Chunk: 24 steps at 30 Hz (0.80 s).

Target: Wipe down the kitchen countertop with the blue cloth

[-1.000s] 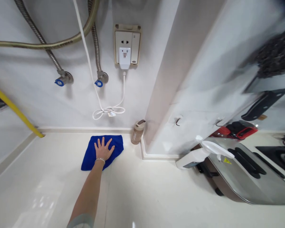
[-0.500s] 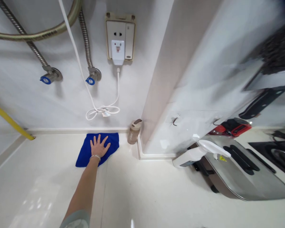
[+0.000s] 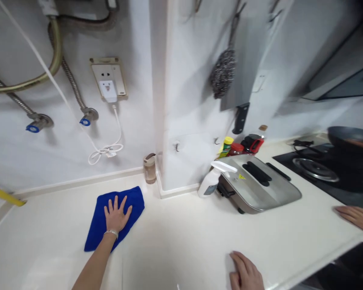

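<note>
My left hand [image 3: 116,219] lies flat with its fingers spread on a blue cloth [image 3: 98,225], pressing it onto the white countertop [image 3: 169,241]. A bracelet is round that wrist. My right hand [image 3: 246,274] rests on the counter near the bottom of the view, fingers loosely bent and side by side, with nothing visible in it. Beyond the cloth, a brown bottle [image 3: 150,171] with a carry loop stands against the wall corner. A white spray bottle [image 3: 210,183] stands beside an electric pan [image 3: 260,189] with a lid, to the right.
Another person's hand [image 3: 357,219] lies on the counter at the right edge. Behind it is a black cooktop [image 3: 329,161] with a wok [image 3: 352,137]. A cleaver [image 3: 240,117] and a scrubber [image 3: 225,74] hang on the wall. A white cord [image 3: 104,151] dangles from the socket [image 3: 109,78].
The camera view has turned to the right. My left hand and the cloth have come away from the back wall, toward me. My right hand and another person's hand have come into view.
</note>
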Motion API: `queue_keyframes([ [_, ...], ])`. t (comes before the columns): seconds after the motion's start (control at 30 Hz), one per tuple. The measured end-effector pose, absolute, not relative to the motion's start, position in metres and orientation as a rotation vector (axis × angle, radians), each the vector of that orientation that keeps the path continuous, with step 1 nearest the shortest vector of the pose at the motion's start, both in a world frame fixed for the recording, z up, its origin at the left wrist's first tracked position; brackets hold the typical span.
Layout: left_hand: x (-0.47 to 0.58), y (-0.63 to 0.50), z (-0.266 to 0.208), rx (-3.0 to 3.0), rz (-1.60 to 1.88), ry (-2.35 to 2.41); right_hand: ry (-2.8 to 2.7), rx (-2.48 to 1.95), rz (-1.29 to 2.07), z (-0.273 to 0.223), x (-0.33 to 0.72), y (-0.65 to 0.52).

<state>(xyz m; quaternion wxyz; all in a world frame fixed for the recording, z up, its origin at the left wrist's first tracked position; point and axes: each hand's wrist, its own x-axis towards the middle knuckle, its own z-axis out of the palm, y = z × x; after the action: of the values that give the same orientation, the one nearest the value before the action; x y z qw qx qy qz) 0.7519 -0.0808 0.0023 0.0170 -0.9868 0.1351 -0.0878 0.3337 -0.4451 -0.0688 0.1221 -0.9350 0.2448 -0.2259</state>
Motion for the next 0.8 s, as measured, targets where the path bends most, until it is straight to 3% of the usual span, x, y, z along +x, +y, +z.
queue_keyframes([
  [0.53, 0.523, -0.209, -0.013, -3.21, -0.27, 0.853, 0.687, -2.604, -0.794, -0.053, 0.341, -0.433],
  [0.7, 0.47, -0.253, -0.013, -3.324, -0.122, 1.022, 0.708, -2.394, -0.983, -0.039, 0.358, -0.414],
  [0.8, 0.464, -0.248, -0.008, -3.359, 0.026, 1.118, 0.452, -2.398, -0.944, -0.026, 0.382, -0.384],
])
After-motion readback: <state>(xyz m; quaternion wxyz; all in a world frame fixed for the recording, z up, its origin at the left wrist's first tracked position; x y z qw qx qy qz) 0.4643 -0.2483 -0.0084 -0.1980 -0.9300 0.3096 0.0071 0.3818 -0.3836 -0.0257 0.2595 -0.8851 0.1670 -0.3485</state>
